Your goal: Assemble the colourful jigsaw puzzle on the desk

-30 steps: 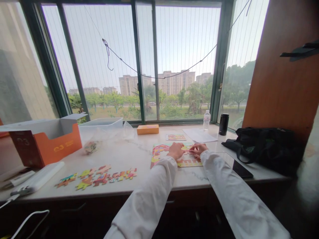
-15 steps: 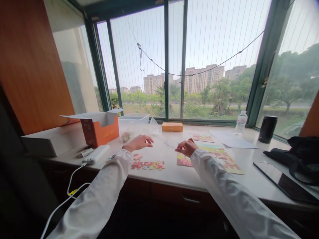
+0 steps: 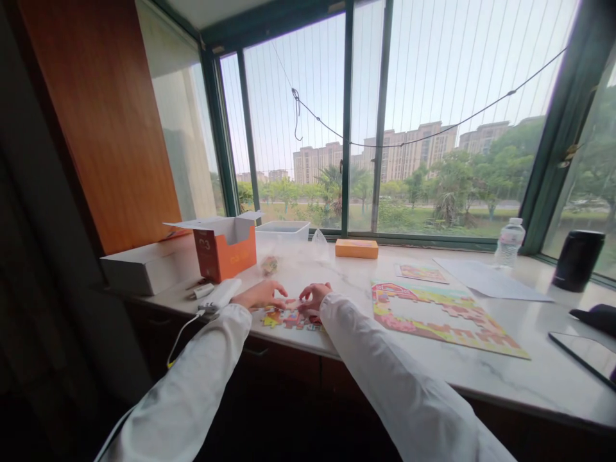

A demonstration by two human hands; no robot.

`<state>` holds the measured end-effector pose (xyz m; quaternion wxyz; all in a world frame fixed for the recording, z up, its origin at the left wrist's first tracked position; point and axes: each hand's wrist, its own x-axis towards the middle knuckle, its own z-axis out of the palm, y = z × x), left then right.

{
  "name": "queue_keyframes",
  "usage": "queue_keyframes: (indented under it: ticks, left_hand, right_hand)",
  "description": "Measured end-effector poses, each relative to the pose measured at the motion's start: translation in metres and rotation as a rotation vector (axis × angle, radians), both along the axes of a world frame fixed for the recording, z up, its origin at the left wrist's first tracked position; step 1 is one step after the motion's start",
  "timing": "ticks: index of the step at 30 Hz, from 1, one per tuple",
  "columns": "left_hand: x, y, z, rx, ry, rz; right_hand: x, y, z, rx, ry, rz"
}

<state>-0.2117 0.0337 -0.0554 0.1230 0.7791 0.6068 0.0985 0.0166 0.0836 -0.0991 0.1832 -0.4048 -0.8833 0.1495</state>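
Loose jigsaw puzzle pieces [image 3: 289, 319] lie in a cluster near the table's front edge. My left hand [image 3: 261, 295] hovers low over the left of this cluster, its fingers bent and apart, with nothing visible between them. Beside it, my right hand [image 3: 315, 298] reaches down to the cluster's right side. Its fingers are curved and apart; whether the tips touch a piece cannot be made out. To the right lies a partly filled jigsaw puzzle board [image 3: 392, 326], with a gap across its middle. A small picture card [image 3: 421, 273] rests behind the board.
An orange box [image 3: 231, 253] with open flaps stands at left, near a white power strip [image 3: 221, 297]. A clear plastic tub [image 3: 283, 230] and an orange carton [image 3: 357, 249] are at the back. White paper [image 3: 491, 279], a bottle [image 3: 509, 244] and a black tumbler [image 3: 579, 260] stand at right.
My right hand has left the puzzle board and moved left to the loose pieces. My left hand has come lower over them. The view has turned left.
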Motion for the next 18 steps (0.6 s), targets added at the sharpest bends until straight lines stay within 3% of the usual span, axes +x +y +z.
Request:
queue_keyframes:
  ticks: [4, 8, 18]
  left_hand:
    - [-0.006, 0.008, -0.006, -0.02, -0.019, -0.074]
    - [-0.004, 0.012, -0.001, -0.028, 0.01, -0.14]
    - [0.031, 0.005, 0.019, 0.205, 0.072, -0.238]
  right_hand:
    - [-0.002, 0.006, -0.004, 0.007, -0.011, 0.013]
    - [-0.002, 0.01, -0.004, 0.102, 0.003, 0.054]
    - [0.025, 0.003, 0.022, 0.294, -0.001, 0.038]
